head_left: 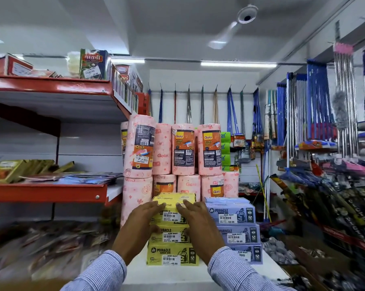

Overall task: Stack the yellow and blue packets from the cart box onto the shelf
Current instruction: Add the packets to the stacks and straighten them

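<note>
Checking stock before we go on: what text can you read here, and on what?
"MIRACLE", "NINE MART", "45.00": yellow packets.
"MIRACLE", "NINE MART", "59.00": blue packets.
"Gala", "KITCHEN TOWEL": pink rolls.
Barcodes, fine print, top-shelf box script: too small or blurred.

Shop aisle clutter around the end display.

Pink kitchen towel rolls [183, 151] stacked two tiers high against the back wall; brooms and mops [316, 114] hanging right; red shelves [49, 191] left, bearing flat packs, possibly incense; ceiling fan [243, 19] overhead, blurred; green boxes [225, 150] beside the rolls.
</note>
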